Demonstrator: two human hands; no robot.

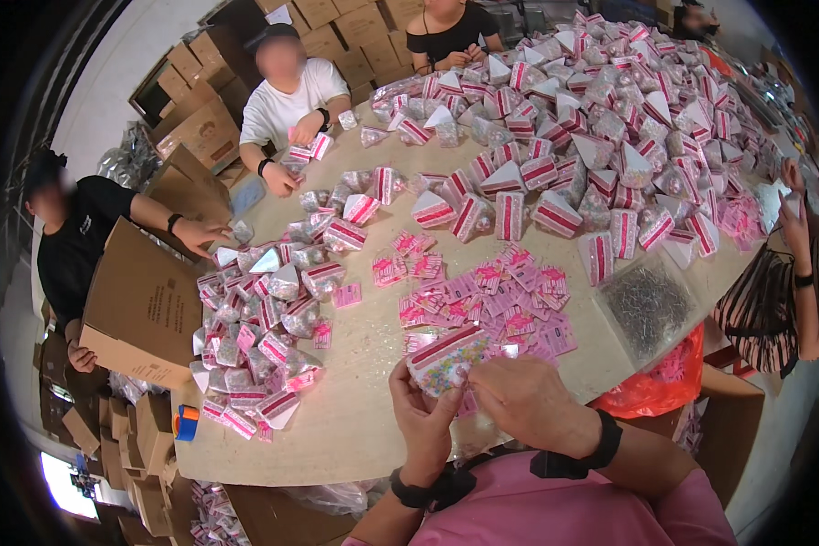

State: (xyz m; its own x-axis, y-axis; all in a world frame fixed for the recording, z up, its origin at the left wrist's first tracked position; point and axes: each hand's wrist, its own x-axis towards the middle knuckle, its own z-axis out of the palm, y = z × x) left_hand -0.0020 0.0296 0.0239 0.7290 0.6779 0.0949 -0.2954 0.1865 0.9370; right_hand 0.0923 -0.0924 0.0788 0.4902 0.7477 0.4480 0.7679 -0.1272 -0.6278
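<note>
Over near side of desk [337, 437]: sprinkled cake-slice piece [448, 360], long axis rising rightward; left hand [421, 411] clamped round left end, right hand [530, 400] curled at right end, fingertips hidden, cannot tell pinch; pink cards [510, 305] just beyond.

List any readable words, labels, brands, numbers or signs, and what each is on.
Nothing quotable; none reads clearly.
Held wedge: no legible text.
Pink cards: printed, too small to read.
Large box at left: dark print, too small and blurred.
Black shirt at left: pale chest mark, too small.
Back boxes: marks too faint to read.
</note>
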